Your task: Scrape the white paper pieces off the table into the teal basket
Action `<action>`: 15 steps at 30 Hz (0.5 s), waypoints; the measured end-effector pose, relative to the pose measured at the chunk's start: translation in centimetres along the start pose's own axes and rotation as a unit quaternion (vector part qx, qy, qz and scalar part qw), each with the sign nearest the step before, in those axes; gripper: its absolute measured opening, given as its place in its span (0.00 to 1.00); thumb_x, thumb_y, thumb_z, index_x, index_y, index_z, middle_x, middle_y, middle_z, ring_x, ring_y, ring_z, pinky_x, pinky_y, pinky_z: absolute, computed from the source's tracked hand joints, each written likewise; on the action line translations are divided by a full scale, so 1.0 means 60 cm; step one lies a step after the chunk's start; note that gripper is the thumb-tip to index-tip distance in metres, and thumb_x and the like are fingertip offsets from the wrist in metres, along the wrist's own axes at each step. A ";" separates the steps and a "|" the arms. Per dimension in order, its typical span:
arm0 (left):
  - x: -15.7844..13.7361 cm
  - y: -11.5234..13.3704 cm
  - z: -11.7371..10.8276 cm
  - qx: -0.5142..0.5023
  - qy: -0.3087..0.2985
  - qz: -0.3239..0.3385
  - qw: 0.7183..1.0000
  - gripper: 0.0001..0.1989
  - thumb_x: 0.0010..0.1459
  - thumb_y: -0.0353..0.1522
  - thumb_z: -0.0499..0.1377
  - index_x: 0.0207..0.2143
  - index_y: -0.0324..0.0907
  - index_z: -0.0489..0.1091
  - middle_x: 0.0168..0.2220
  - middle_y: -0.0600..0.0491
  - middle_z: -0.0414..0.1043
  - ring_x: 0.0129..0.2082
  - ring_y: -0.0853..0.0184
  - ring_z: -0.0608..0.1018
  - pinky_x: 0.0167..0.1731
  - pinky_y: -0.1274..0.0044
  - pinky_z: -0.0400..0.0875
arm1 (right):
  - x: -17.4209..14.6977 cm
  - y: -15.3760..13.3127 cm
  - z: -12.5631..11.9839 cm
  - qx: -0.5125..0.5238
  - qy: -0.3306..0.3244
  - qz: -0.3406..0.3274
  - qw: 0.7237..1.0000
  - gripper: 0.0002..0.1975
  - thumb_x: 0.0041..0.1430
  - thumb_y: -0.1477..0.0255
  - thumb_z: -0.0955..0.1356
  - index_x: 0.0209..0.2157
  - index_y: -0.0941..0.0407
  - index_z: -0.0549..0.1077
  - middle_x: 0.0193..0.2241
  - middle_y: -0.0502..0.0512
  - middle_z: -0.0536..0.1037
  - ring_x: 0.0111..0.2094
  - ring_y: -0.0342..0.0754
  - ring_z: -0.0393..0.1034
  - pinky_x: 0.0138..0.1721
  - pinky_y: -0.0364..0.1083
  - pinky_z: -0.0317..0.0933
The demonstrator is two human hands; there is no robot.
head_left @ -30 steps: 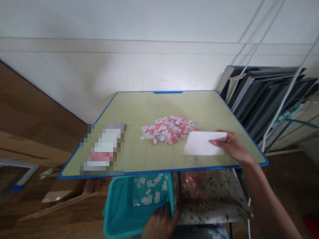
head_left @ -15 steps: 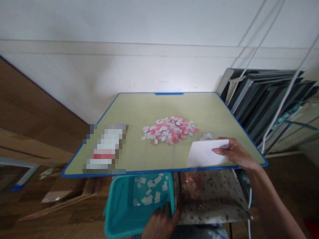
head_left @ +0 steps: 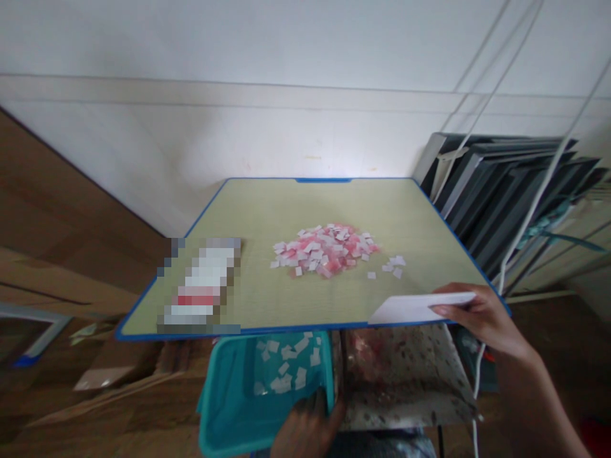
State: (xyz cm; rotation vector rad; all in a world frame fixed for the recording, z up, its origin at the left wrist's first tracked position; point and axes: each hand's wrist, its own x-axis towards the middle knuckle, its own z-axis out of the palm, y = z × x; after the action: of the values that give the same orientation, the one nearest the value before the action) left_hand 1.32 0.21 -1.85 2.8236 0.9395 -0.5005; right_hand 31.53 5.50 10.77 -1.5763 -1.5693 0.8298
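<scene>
My right hand grips a flat white card between thumb and fingers. The card is tilted, its lower edge at the front right of the pale green table top. Beyond it lie a few loose white square pieces. In the middle of the table is a heap of small pink and white squares. My left hand holds the near right rim of a teal plastic basin, its fingers over the inner side. Several white pieces are scattered on the basin's floor.
A pixelated rectangular object lies at the table's left. Dark flat panels lean at the right behind a white cable. Below the table's front edge is a stained surface. Brown cardboard stands at the left.
My right hand has moved right and nearer to me with the card, which is now tilted flatter to my view. Loose white pieces it partly covered now show. My left hand stays on the basin.
</scene>
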 end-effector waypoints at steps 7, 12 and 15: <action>-0.001 -0.001 0.000 -0.008 0.003 -0.002 1.000 0.27 0.52 0.20 0.52 0.54 0.42 0.53 0.35 0.45 0.70 0.32 0.61 0.74 0.28 0.73 0.70 | -0.001 0.018 -0.008 -0.028 0.080 -0.028 0.996 0.07 0.44 0.66 0.69 0.26 0.55 0.74 0.21 0.51 0.75 0.22 0.44 0.66 0.21 0.41 0.58; -0.001 -0.002 0.003 -0.010 0.009 0.008 1.000 0.25 0.51 0.20 0.53 0.52 0.40 0.56 0.37 0.42 0.69 0.34 0.60 0.74 0.29 0.72 0.70 | 0.014 0.021 0.007 -0.058 0.183 -0.042 0.981 0.09 0.46 0.66 0.68 0.31 0.55 0.74 0.25 0.51 0.76 0.24 0.45 0.66 0.23 0.42 0.58; -0.001 -0.002 0.005 -0.006 0.014 0.005 1.000 0.25 0.51 0.20 0.54 0.52 0.41 0.56 0.36 0.43 0.70 0.32 0.60 0.74 0.28 0.72 0.70 | 0.019 0.017 0.009 -0.067 0.164 -0.036 0.984 0.10 0.47 0.65 0.68 0.31 0.56 0.73 0.26 0.51 0.75 0.24 0.45 0.66 0.22 0.42 0.58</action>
State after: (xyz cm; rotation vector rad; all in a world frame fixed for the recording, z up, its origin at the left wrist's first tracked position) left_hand 1.13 0.23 -2.12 2.8306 0.9288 -0.4550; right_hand 31.67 6.71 9.68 -1.6437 -1.4539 0.4066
